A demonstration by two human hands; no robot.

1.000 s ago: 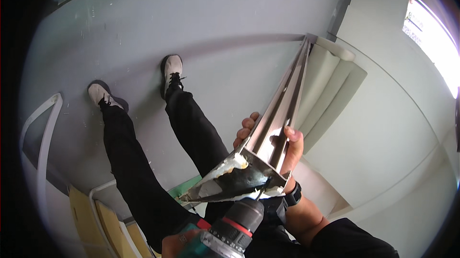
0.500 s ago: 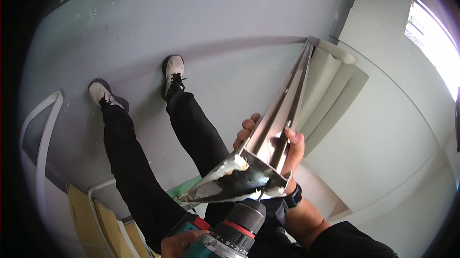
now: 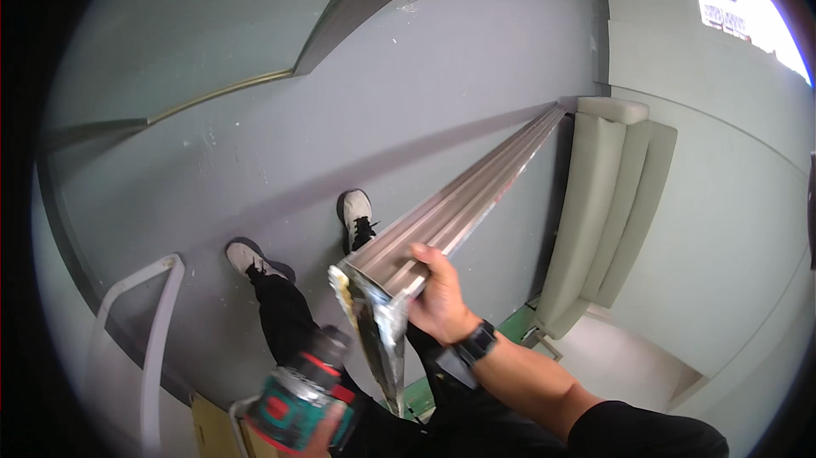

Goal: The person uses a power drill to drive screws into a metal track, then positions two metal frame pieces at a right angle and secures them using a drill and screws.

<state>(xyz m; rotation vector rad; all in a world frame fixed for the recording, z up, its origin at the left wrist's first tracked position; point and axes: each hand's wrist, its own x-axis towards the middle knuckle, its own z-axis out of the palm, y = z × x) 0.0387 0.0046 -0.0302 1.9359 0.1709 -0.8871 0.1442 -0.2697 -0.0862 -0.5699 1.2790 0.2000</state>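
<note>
Rail [image 3: 472, 199] seems stiff, slick, best held behind its ragged end [image 3: 384, 312], where right hand [image 3: 440, 301] clasps; left hand [image 3: 325, 432] grips drill [image 3: 293, 407] beside it.

**Black Clothes, Pale Shoes, Dark Watch**

My right hand [image 3: 438, 301] is bare, and round the wrist below it I wear a dark watch [image 3: 478, 342] on a black strap. The forearm is bare as well, up to a plain black sleeve [image 3: 646, 437] that ends near my elbow. My trousers [image 3: 286, 313] are black too. My shoes [image 3: 356, 206] are off-white, with black laces [image 3: 364, 227] and dark soles showing along their edges. My left hand [image 3: 327, 434] is too blurred for detail.
</note>
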